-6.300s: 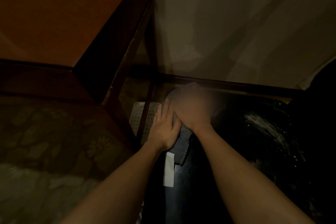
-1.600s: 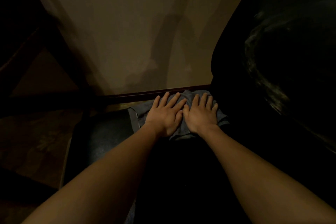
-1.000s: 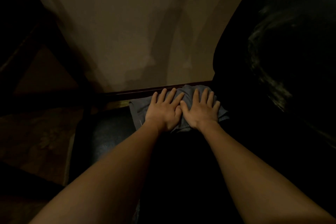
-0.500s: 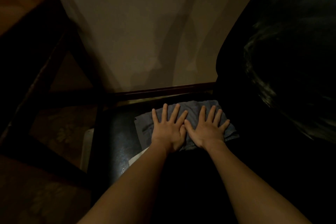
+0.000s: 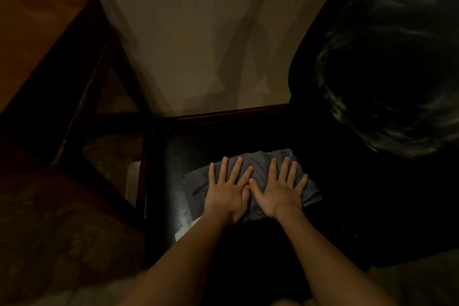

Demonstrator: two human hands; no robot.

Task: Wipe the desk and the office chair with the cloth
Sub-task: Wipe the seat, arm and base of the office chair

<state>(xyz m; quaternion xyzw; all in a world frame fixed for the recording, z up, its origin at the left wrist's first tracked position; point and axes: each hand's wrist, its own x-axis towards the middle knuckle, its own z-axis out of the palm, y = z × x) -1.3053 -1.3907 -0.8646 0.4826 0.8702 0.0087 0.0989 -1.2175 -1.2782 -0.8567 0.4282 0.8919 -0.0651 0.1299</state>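
Hands: two, both bare, side by side, forearms reaching in from the bottom edge.
Left hand [image 5: 227, 194]: lay flat with its fingers straight and spread, palm down on the cloth, gripping nothing.
Right hand [image 5: 279, 194]: lay the same way, fingers straight and fanned, pressing on the cloth just beside the left; thumb and forefinger of the two hands nearly met.
Cloth [image 5: 258, 160]: one, grey and rumpled, lay spread on the chair seat beneath both palms, its edges showing beyond the fingertips and at either side.
Office chair: one, black; the seat [image 5: 171, 181] gleamed faintly left of the cloth, and the backrest [image 5: 385, 77] rose at the right.
Desk [image 5: 37, 45]: one, brown wood, stood at the left, well apart from the hands, with dark legs below its top.
White slip [image 5: 185, 231]: one pale corner showed on the seat beside the left forearm; what it was, I could not tell.
Wall [image 5: 198, 32]: beige, shadowed, with one dark skirting board [image 5: 223, 113] along its foot.
Carpet [image 5: 49, 231]: patterned, dim, under the desk.
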